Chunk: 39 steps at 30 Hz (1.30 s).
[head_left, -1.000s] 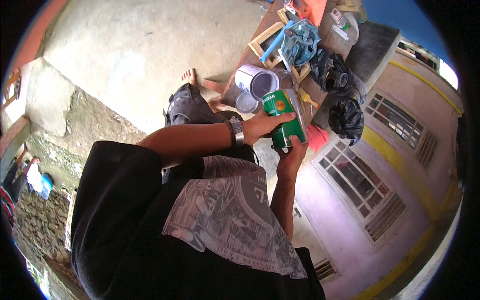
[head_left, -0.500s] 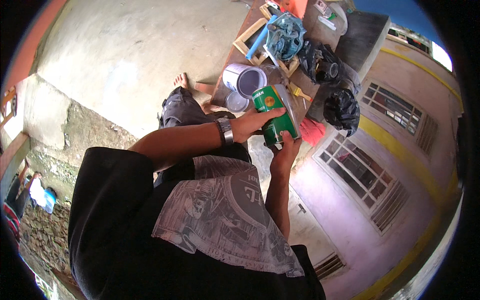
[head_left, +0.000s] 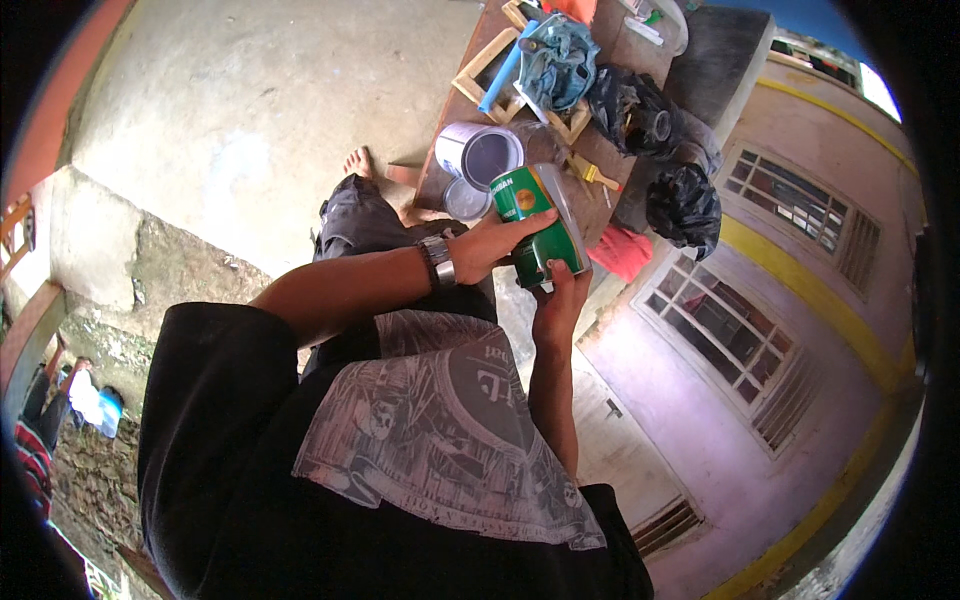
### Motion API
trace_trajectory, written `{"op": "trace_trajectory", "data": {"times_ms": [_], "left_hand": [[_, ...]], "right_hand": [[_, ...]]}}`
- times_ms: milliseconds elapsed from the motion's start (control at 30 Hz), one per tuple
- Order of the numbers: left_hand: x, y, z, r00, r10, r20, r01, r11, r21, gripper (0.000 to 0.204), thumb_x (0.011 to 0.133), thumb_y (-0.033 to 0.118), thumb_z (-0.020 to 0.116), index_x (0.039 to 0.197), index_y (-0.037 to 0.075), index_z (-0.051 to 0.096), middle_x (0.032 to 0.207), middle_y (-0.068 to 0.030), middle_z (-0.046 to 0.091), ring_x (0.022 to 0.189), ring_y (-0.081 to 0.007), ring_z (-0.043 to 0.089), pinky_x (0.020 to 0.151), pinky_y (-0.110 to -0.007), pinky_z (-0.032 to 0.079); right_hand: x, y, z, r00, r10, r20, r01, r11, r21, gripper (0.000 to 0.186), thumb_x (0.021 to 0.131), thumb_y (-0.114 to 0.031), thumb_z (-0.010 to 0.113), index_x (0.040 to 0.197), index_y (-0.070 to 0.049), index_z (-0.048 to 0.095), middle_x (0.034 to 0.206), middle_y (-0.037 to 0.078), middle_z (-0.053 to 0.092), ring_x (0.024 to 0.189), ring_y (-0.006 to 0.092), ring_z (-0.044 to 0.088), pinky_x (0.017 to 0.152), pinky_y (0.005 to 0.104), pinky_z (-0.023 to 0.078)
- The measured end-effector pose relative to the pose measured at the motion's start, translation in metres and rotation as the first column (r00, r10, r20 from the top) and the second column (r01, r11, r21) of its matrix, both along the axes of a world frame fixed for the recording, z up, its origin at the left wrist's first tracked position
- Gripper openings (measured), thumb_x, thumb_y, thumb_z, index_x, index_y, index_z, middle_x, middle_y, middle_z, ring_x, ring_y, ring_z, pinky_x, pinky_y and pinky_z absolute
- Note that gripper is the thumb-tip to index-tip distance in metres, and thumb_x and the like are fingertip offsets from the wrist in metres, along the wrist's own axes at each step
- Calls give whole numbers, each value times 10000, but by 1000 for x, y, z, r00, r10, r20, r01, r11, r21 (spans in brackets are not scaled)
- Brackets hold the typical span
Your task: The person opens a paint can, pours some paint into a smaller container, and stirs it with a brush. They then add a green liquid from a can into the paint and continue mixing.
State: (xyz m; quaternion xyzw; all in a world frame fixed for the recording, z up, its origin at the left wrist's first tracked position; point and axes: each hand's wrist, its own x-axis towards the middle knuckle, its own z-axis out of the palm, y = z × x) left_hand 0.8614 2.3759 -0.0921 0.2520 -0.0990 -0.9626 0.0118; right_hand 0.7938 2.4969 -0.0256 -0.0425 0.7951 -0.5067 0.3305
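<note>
A green metal can (head_left: 527, 197) with a round gold emblem is gripped in both hands, tilted, near the table's edge. My left hand (head_left: 483, 247), with a metal-band watch on the wrist, wraps the can's near side, its thumb laid across the label. Lower down, my right hand (head_left: 563, 296) holds the can's bottom end between thumb and fingers. Just beyond the can, an open white paint tin (head_left: 465, 146) lies tilted, its grey inside showing. Beside that tin is a round clear lid or shallow tub (head_left: 466, 199); I cannot tell which.
On the brown table (head_left: 455, 115) are wooden frames (head_left: 487, 62), a blue tube (head_left: 508, 75), a crumpled blue cloth (head_left: 560, 65), black plastic bags (head_left: 683, 208) and a yellow-handled paintbrush (head_left: 594, 173). A red cloth (head_left: 620, 254) lies at the near edge. A purple wall (head_left: 650, 385) with windows stands to the right.
The can and both hands appear slightly farther left and up in the picture, along with the table's things. The grip on the can looks the same.
</note>
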Motion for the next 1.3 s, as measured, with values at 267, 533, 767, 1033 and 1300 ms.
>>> {"op": "trace_trajectory", "data": {"times_ms": [267,533,767,1033,1300], "left_hand": [[-2,4,-3,995,98,32,-97,994,-46,497,884,338,723,1248,56,536,1146,-78,644,1015,-187,650,857,-341,543],[-3,3,-3,987,107,118,-88,985,-151,442,841,244,765,1181,34,575,1072,-90,674,940,-195,677,799,-337,561],[-2,12,-7,964,130,233,-46,941,-334,416,769,175,821,1099,34,610,1002,-88,691,869,-187,681,761,-341,563],[10,24,-23,927,69,368,174,792,-586,1029,604,249,921,1313,-39,233,1204,-174,518,1125,-261,558,932,-376,504],[19,23,-27,964,110,243,162,482,-861,1122,559,259,934,1371,-45,220,1287,-210,498,1204,-308,531,994,-392,458]], "right_hand": [[4,6,-10,993,-17,117,25,998,-63,532,900,-309,590,1305,-61,351,1244,151,498,1101,280,568,822,493,562],[-4,12,-18,960,48,276,1,985,-173,598,883,-332,599,1362,-59,367,1274,149,516,1152,298,557,921,516,503],[-15,38,-53,813,105,573,91,948,-304,697,826,-285,638,1425,-92,339,1323,123,500,1194,278,535,1024,477,423],[-11,60,-83,658,119,744,255,894,-369,723,778,-207,597,1446,-75,353,1385,119,492,1235,283,515,1076,444,376],[-7,75,-102,755,-8,656,312,884,-348,669,895,-264,550,1480,-77,285,1389,152,465,1228,309,505,1011,426,444]]}}
